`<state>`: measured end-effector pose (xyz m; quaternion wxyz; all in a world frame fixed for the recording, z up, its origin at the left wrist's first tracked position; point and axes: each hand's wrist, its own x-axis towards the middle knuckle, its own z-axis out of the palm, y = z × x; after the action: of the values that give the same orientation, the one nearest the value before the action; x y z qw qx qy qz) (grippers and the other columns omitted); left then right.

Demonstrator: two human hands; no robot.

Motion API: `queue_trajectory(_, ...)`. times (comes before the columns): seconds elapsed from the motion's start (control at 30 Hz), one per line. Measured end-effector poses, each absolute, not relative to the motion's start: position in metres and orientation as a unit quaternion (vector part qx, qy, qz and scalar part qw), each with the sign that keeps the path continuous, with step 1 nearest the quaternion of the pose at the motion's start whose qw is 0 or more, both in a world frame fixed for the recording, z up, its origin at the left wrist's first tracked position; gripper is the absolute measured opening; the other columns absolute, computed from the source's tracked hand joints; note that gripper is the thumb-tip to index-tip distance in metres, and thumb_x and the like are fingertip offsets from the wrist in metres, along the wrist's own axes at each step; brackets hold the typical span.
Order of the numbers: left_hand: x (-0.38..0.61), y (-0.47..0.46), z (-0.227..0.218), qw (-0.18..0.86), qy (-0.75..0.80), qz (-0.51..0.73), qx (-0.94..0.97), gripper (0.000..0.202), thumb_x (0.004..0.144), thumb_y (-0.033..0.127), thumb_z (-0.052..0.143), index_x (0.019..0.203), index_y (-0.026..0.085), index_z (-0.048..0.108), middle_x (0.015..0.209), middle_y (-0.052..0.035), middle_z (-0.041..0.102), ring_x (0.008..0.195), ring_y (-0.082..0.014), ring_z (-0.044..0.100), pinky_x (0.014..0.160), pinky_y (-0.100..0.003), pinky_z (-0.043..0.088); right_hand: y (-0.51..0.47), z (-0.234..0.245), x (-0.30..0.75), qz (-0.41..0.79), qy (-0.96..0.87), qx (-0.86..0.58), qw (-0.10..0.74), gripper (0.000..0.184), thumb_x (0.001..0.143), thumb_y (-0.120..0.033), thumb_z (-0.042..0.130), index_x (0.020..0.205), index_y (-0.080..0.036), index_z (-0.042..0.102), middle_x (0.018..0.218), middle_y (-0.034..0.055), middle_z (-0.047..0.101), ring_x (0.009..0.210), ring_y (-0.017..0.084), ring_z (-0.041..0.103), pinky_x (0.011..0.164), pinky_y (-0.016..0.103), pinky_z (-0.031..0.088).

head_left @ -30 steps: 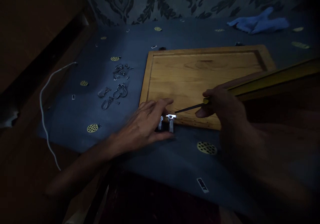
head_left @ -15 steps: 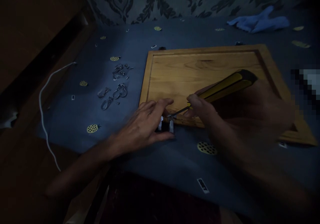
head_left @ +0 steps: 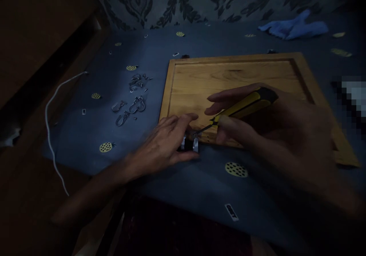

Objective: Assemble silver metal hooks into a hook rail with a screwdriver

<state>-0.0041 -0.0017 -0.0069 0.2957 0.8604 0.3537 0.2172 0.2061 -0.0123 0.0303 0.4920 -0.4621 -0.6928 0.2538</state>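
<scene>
My right hand (head_left: 286,134) grips a yellow-and-black screwdriver (head_left: 246,105), thumb below the handle and some fingers lifted off it. The screwdriver's shaft slants down to the left, its tip at a metal clamp (head_left: 195,144) by the board's front edge. My left hand (head_left: 168,143) is curled around a short black piece (head_left: 188,145) with shiny metal bands at its ends; the fingers partly hide it. Beneath both hands lies a wooden board (head_left: 206,90) with a groove around its face. Whether the tip sits in a screw is too dark to tell.
Several loose metal hose clamps (head_left: 137,103) and small screws (head_left: 144,76) lie left of the board on the blue pineapple-print tablecloth (head_left: 154,88). A blue glove or cloth (head_left: 294,26) rests at the back right. A white cable (head_left: 48,122) hangs over the left edge.
My right hand's fingers have loosened and lifted from the screwdriver, which has shifted slightly left with its handle end lower. My left hand has stayed in place on the black piece.
</scene>
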Motion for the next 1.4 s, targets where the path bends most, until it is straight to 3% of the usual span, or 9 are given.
queue_trajectory(0.1, -0.003, -0.002, -0.006, 0.297, 0.354, 0.217, 0.86, 0.075, 0.086, 0.039, 0.083, 0.145, 0.024, 0.039, 0.138, -0.0121, 0.064, 0.128, -0.0316, 0.062, 0.108, -0.051, 0.051, -0.017, 0.039, 0.208, 0.324, -0.708, -0.421, 0.465, 0.014, 0.094, -0.032, 0.07, 0.106, -0.034, 0.077, 0.102, -0.0032, 0.079, 0.057, 0.012, 0.068, 0.058, 0.029, 0.061)
queue_trajectory(0.2, -0.003, -0.002, -0.006, 0.293, 0.351, 0.218, 0.862, 0.076, 0.087, 0.038, 0.082, 0.145, 0.022, 0.037, 0.128, -0.0113, 0.067, 0.123, -0.0304, 0.063, 0.107, -0.05, 0.052, -0.018, 0.041, 0.21, 0.326, -0.697, -0.442, 0.462, 0.011, 0.093, -0.03, 0.072, 0.101, -0.033, 0.078, 0.091, -0.0046, 0.079, 0.051, 0.012, 0.065, 0.051, 0.028, 0.056)
queue_trajectory(0.37, -0.004, -0.001, -0.008, 0.289, 0.345, 0.218, 0.866, 0.074, 0.088, 0.04, 0.081, 0.144, 0.023, 0.036, 0.123, -0.0099, 0.068, 0.12, -0.0306, 0.065, 0.104, -0.051, 0.053, -0.019, 0.035, 0.202, 0.205, -0.696, -0.488, 0.485, 0.01, 0.091, -0.039, 0.075, 0.088, -0.03, 0.078, 0.065, -0.007, 0.071, 0.048, 0.013, 0.062, 0.044, 0.029, 0.046)
queue_trajectory(0.5, -0.004, -0.002, -0.01, 0.283, 0.34, 0.225, 0.868, 0.073, 0.088, 0.038, 0.081, 0.143, 0.022, 0.037, 0.12, -0.0096, 0.068, 0.118, -0.03, 0.065, 0.104, -0.049, 0.053, -0.024, 0.026, 0.195, 0.081, -0.67, -0.549, 0.493, 0.022, 0.092, -0.045, 0.074, 0.079, -0.028, 0.072, 0.066, -0.0047, 0.071, 0.058, 0.019, 0.067, 0.052, 0.035, 0.045)
queue_trajectory(0.63, -0.004, -0.002, -0.01, 0.285, 0.347, 0.221, 0.866, 0.073, 0.088, 0.04, 0.081, 0.144, 0.024, 0.037, 0.124, -0.0099, 0.067, 0.119, -0.0307, 0.065, 0.103, -0.051, 0.053, -0.024, 0.02, 0.193, 0.07, -0.666, -0.54, 0.509, 0.026, 0.089, -0.04, 0.078, 0.069, -0.028, 0.066, 0.069, -0.0036, 0.072, 0.06, 0.02, 0.068, 0.054, 0.036, 0.047)
queue_trajectory(1.0, -0.004, -0.001, -0.012, 0.278, 0.34, 0.234, 0.867, 0.074, 0.086, 0.039, 0.083, 0.143, 0.02, 0.04, 0.123, -0.0107, 0.068, 0.118, -0.0293, 0.064, 0.104, -0.046, 0.052, -0.023, 0.017, 0.194, 0.045, -0.675, -0.527, 0.515, 0.01, 0.088, -0.037, 0.078, 0.086, -0.032, 0.071, 0.073, -0.0051, 0.074, 0.064, 0.019, 0.071, 0.055, 0.034, 0.05)
queue_trajectory(1.17, -0.004, -0.001, -0.009, 0.296, 0.352, 0.215, 0.862, 0.074, 0.087, 0.04, 0.082, 0.144, 0.025, 0.039, 0.126, -0.0096, 0.067, 0.122, -0.031, 0.064, 0.106, -0.051, 0.051, -0.024, 0.018, 0.194, 0.14, -0.623, -0.512, 0.574, 0.011, 0.091, -0.04, 0.075, 0.088, -0.03, 0.072, 0.085, -0.0019, 0.076, 0.064, 0.018, 0.07, 0.057, 0.036, 0.055)
queue_trajectory(1.27, -0.005, -0.001, -0.008, 0.3, 0.349, 0.218, 0.86, 0.074, 0.086, 0.041, 0.082, 0.144, 0.024, 0.039, 0.125, -0.0097, 0.068, 0.123, -0.0314, 0.063, 0.107, -0.051, 0.051, -0.024, 0.022, 0.193, 0.229, -0.599, -0.514, 0.57, 0.023, 0.093, -0.05, 0.07, 0.087, -0.027, 0.071, 0.088, 0.0008, 0.073, 0.058, 0.015, 0.065, 0.052, 0.035, 0.055)
queue_trajectory(1.4, -0.006, -0.001, -0.009, 0.3, 0.341, 0.227, 0.861, 0.073, 0.088, 0.04, 0.081, 0.144, 0.018, 0.04, 0.127, -0.0121, 0.068, 0.125, -0.0303, 0.062, 0.11, -0.049, 0.05, -0.024, 0.027, 0.19, 0.149, -0.596, -0.538, 0.578, 0.02, 0.094, -0.043, 0.069, 0.082, -0.027, 0.066, 0.078, -0.0002, 0.069, 0.061, 0.016, 0.064, 0.053, 0.034, 0.052)
